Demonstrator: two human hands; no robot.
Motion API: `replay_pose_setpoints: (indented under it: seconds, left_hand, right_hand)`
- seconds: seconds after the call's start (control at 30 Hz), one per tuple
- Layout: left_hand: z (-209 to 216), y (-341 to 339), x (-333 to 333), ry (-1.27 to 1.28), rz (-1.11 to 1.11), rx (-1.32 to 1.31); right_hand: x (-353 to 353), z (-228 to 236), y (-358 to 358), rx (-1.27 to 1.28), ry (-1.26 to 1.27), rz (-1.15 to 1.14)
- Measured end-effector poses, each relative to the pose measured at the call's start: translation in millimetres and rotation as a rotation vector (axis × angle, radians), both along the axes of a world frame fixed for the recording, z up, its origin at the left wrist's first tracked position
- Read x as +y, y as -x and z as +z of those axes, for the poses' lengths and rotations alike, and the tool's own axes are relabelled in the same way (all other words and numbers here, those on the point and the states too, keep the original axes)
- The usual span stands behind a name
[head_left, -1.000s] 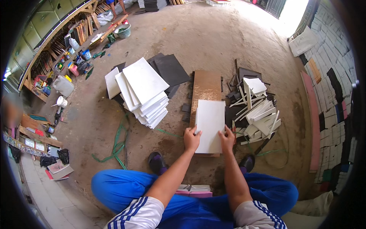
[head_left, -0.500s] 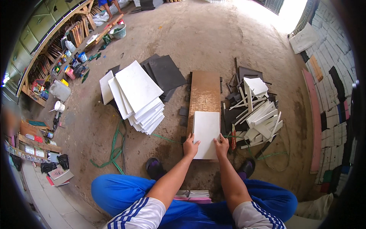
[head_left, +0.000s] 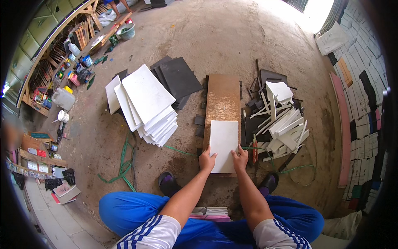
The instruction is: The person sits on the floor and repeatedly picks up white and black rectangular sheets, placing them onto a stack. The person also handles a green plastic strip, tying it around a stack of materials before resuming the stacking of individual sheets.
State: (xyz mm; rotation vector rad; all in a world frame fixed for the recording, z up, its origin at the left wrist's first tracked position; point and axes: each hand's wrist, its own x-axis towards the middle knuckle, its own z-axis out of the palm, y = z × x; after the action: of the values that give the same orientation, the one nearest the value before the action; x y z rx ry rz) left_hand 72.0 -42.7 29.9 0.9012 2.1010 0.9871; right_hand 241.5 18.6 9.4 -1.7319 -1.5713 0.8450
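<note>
Left hand (head_left: 207, 160), right hand (head_left: 240, 160): are pinching white sheet (head_left: 224, 143) at opposite edges
Sheet: is reaching less far up brown board (head_left: 224, 93) than a second ago
Bucket (head_left: 126, 32): is standing leftward, contents unclear

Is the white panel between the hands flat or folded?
Flat, not folded: the white panel shows one even face with straight edges, the left hand and right hand at its sides.

No wording, brand, number or sign can be read. Any print on the pink container (head_left: 73, 78) and blue container (head_left: 87, 61), near the front edge of the wooden rack (head_left: 96, 21), or on the teal panel (head_left: 39, 135), is too small to make out.
</note>
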Motion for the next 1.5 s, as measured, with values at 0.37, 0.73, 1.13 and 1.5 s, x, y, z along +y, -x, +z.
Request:
replay_pose_setpoints:
  seconds: [0.37, 0.73, 1.13, 1.5]
  left_hand:
    - [22.6, 34.3, 0.1, -0.286, 0.329, -0.042]
    - [164.3, 160.5, -32.0, -0.744, 0.646, 0.468]
    - [159.4, 222.6, -64.5, -0.87, 0.88, -0.214]
    - [171.2, 233.8, -77.1, -0.654, 0.679, -0.296]
  right_hand:
    - [-4.9, 83.7, 56.0, -0.335, -0.293, 0.106]
    - [35.5, 227.2, 299.9, 0.645, 0.26, 0.383]
    - [-2.8, 249.4, 307.1, 0.689, 0.229, 0.453]
    - [12.6, 227.8, 357.2, 0.544, 0.334, 0.386]
